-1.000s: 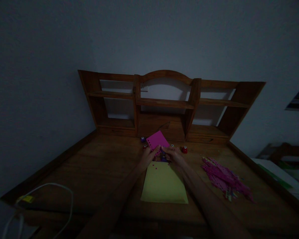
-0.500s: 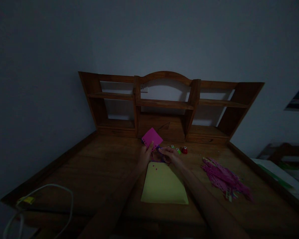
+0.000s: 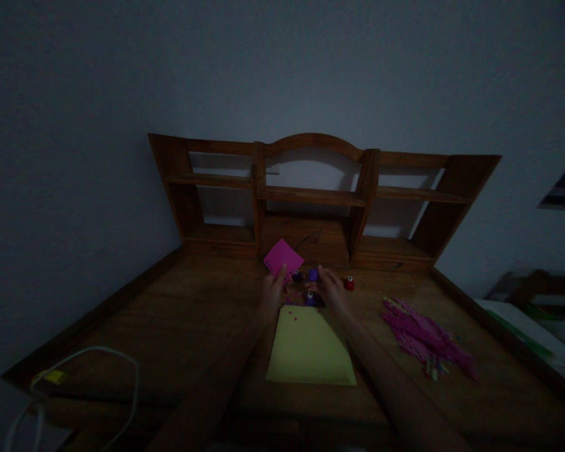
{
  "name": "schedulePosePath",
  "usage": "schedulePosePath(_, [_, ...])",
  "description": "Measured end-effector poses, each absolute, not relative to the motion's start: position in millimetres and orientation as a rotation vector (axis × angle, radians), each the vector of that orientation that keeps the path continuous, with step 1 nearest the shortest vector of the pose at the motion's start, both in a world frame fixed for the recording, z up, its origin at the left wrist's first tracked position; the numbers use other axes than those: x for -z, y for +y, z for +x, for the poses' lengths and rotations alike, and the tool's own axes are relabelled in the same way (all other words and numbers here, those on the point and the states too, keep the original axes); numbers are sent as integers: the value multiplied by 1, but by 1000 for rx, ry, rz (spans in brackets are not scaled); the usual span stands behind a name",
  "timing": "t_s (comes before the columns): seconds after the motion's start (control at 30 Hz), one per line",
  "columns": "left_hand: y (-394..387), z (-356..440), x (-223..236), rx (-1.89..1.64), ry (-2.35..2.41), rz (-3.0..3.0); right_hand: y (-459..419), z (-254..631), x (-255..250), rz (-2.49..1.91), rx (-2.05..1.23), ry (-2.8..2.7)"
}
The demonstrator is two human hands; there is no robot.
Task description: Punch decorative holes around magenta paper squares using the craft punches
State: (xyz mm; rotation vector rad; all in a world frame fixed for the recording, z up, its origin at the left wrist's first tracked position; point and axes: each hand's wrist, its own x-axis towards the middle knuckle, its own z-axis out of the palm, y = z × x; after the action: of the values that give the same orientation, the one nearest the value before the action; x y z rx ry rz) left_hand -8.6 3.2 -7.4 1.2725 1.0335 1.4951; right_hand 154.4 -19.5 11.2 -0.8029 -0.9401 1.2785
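Note:
My left hand [image 3: 272, 294] is closed on a square of pink paper [image 3: 283, 256], thumb on top near its lower corner. A row of small holes runs along the paper's lower edges. My right hand [image 3: 328, 287] pinches a small purple hole punch [image 3: 313, 275] to the right of the paper, apart from it. Below the hands lies another purple piece with a round white eye [image 3: 310, 295]; a dark one [image 3: 297, 275] shows between the hands. In front lies a yellow sheet [image 3: 311, 348], with a few pink paper dots [image 3: 295, 319] near its far edge.
A small red figure with an eye [image 3: 349, 284] stands right of my right hand. A heap of pink strips [image 3: 426, 336] lies on the right of the wooden desk [image 3: 183, 326]. Behind rises a wooden shelf unit [image 3: 311, 196]. A white cable [image 3: 134, 376] loops at the front left.
My right hand has lifted the purple punch away from the pink paper, slightly up and right. The paper has shifted a little left. The green figures are now hidden behind my right hand.

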Motion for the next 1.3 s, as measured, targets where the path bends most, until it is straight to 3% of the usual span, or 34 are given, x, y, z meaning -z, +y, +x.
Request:
schedulePosePath(0.4, [10,-14,10,-1576,1071,1173,-19,159,-10,-813,-1132,-965])
schedulePosePath(0.8, [7,-15,8,-1576,1061,1156,-23,167,-3,-1098,-416,-1498])
schedulePosePath(1.3, [10,-14,10,-1599,1018,1101,-12,180,12,-1254,-101,-1905])
